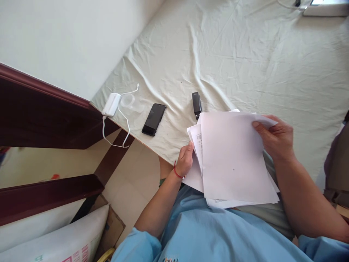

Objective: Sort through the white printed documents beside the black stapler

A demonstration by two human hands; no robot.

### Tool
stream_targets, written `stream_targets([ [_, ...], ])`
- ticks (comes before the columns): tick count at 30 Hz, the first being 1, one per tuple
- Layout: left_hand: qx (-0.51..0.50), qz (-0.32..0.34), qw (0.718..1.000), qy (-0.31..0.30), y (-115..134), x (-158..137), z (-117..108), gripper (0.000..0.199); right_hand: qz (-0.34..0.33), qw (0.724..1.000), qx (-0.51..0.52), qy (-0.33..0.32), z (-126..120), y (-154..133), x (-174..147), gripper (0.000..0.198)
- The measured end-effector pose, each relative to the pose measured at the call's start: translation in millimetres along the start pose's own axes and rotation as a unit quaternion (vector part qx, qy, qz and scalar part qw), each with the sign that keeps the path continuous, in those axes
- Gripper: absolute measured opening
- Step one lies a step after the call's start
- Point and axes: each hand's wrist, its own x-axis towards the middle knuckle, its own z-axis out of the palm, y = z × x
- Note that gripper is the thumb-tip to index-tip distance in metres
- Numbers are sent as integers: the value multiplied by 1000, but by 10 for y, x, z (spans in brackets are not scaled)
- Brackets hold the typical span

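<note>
A loose stack of paper sheets [234, 156] spans the space between my hands, above the near table edge. The top sheet is blank apart from a small dark dot, and printed text shows on sheets beneath it. My left hand [186, 158], with a red string at the wrist, is closed on the stack's left edge. At the upper right corner, my right hand [276, 136] pinches paper, thumb on top; its other fingers are hidden behind. Just beyond the stack lies a black stapler [196, 104].
A black phone [154, 119] lies left of the papers. Near the table corner sits a white adapter [111, 104] with a cable hanging over the edge. Pale cloth [169, 65] covers the table. A white device [327, 9] stands far right; a white sack [71, 233] is below left.
</note>
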Motion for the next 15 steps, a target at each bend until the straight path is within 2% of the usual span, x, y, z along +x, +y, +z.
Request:
stream_targets([
  [3,43,20,999,-24,33,-6,19,60,-3,1000,14,-1,10,-8,-4,23],
  [10,96,44,994,-28,38,-14,31,62,-9,999,41,6,38,-22,-13,21],
  [15,119,37,992,-33,70,-38,34,63,-14,999,38,4,42,-37,-19,21],
])
